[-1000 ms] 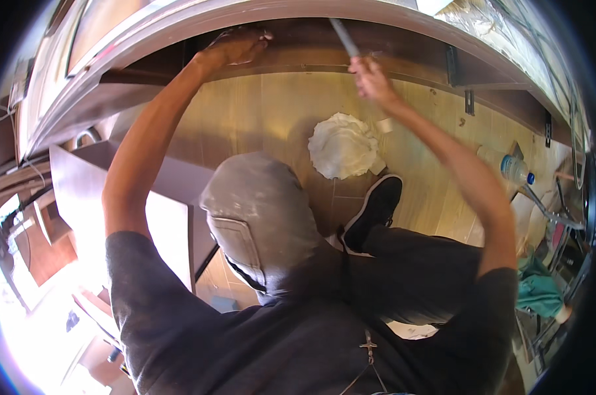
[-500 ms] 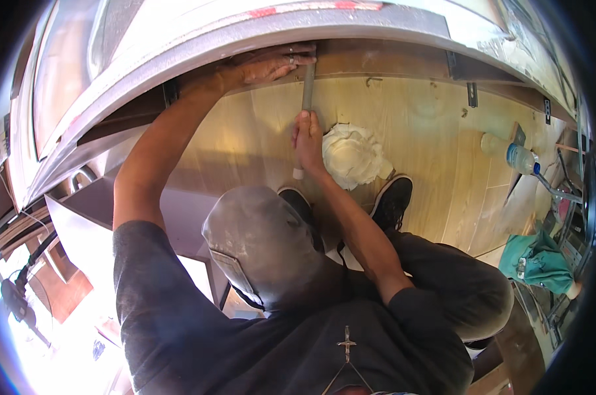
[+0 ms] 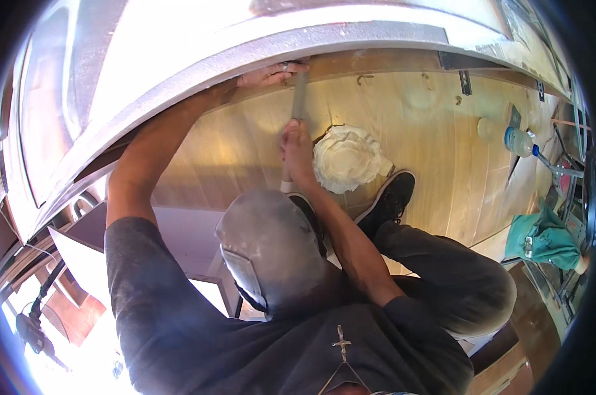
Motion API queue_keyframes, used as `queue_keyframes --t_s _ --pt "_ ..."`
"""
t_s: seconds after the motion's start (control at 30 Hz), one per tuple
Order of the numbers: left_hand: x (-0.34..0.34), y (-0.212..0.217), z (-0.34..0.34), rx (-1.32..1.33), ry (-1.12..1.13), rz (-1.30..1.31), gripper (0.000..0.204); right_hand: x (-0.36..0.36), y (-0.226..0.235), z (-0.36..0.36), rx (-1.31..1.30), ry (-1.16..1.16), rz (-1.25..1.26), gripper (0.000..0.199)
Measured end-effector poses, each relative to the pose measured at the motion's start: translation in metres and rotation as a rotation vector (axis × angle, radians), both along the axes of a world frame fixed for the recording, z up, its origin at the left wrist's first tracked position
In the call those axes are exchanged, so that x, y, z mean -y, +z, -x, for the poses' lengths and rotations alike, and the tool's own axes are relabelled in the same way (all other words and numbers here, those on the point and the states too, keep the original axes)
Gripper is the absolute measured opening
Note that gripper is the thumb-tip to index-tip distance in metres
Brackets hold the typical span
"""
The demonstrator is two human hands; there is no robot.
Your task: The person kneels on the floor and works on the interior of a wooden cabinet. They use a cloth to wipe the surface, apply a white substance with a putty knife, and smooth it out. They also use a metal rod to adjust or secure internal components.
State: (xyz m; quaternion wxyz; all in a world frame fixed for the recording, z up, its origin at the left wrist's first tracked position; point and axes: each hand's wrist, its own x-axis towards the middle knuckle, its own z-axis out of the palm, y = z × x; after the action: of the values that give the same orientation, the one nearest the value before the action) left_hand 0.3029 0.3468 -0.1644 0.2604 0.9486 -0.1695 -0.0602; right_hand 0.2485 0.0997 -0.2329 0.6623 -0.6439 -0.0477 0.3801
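My left hand [image 3: 268, 74] reaches under the edge of the pale worktop [image 3: 351, 31], fingers stretched along the brown board [image 3: 370, 62] below it. Its fingertips are by the upper end of a long grey rod-like tool [image 3: 300, 95]. My right hand [image 3: 295, 141] is closed round the lower part of this tool, and a whitish end shows beneath the fist. The tool is slightly blurred and its exact kind is unclear. Just right of my right hand, a lumpy cream-coloured mass [image 3: 349, 159] lies on the wood-look floor [image 3: 436, 145].
A dusty grey cap [image 3: 265, 247] is before my chest. My dark shoe [image 3: 391, 197] stands beside the cream mass. Farther right are a clear bottle [image 3: 520, 141] and a green cloth [image 3: 541, 240]. A white panel [image 3: 81, 263] stands at the left. Dark metal brackets [image 3: 465, 82] hang under the worktop.
The view has shifted slightly. The tool and my right hand sit a little lower and further left. My left hand stays by the tool's upper end.
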Motion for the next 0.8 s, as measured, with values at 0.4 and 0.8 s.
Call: queue_keyframes --t_s 0.4,0.8 --pt "0.008 -0.009 -0.007 0.168 -0.079 -0.100 0.035 -0.007 0.023 0.008 -0.010 -0.040 0.063 0.029" --pt "0.005 0.014 0.009 0.006 0.056 -0.086 0.040 -0.018 0.041 0.007 0.061 0.045 0.185 0.031"
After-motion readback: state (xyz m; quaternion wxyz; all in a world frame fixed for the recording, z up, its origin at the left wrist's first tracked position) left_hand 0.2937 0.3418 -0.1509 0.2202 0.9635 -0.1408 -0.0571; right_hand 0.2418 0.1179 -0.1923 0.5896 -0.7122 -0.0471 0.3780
